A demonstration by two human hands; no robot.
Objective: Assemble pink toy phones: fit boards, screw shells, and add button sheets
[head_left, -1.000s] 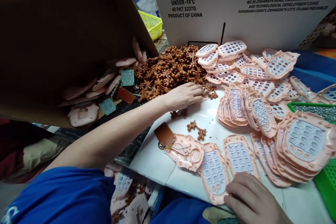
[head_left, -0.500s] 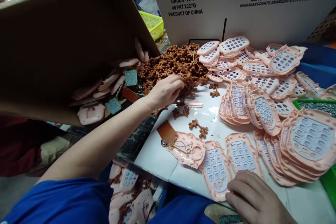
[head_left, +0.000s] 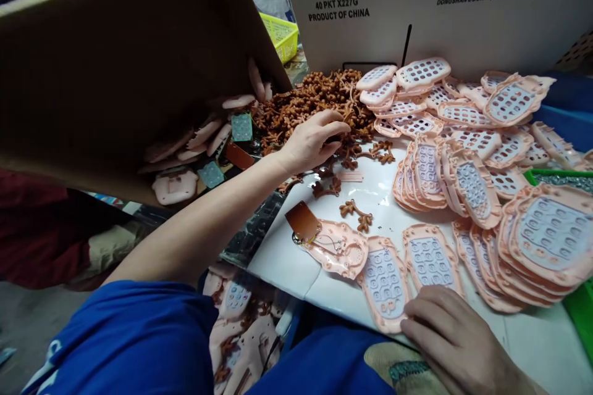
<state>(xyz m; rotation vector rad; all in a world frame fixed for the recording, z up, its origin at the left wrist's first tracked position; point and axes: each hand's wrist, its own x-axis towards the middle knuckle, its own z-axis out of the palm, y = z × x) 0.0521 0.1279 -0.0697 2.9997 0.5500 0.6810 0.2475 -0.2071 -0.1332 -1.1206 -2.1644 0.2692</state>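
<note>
My left hand (head_left: pixel 317 139) is over the near side of a heap of brown branch-shaped rubbery pieces (head_left: pixel 319 95), thumb and fingers apart. Whether its fingertips touch a piece is hard to see. Two brown branched pieces (head_left: pixel 356 215) lie loose on the white board (head_left: pixel 287 271). Near the front edge rests my right hand (head_left: pixel 451 333), fingers stretched out beside a pink shell with a light keypad (head_left: pixel 383 287). Another such shell (head_left: pixel 430 259) lies just beyond it. To the left is a pink shell with wires (head_left: pixel 336 247) and a brown flat board (head_left: pixel 302 221) attached.
Stacked pink keypad shells (head_left: pixel 546 241) fill the right side, with more shells (head_left: pixel 482 117) heaped behind. A tilted cardboard box (head_left: pixel 115 74) stands left, holding pink parts. A white carton (head_left: pixel 393 6) blocks the back. A green tray (head_left: pixel 584 308) sits at right.
My left hand has opened from a closed pose, and a few brown pieces now lie spread at the heap's near edge. My right hand stays put. The view has shifted slightly.
</note>
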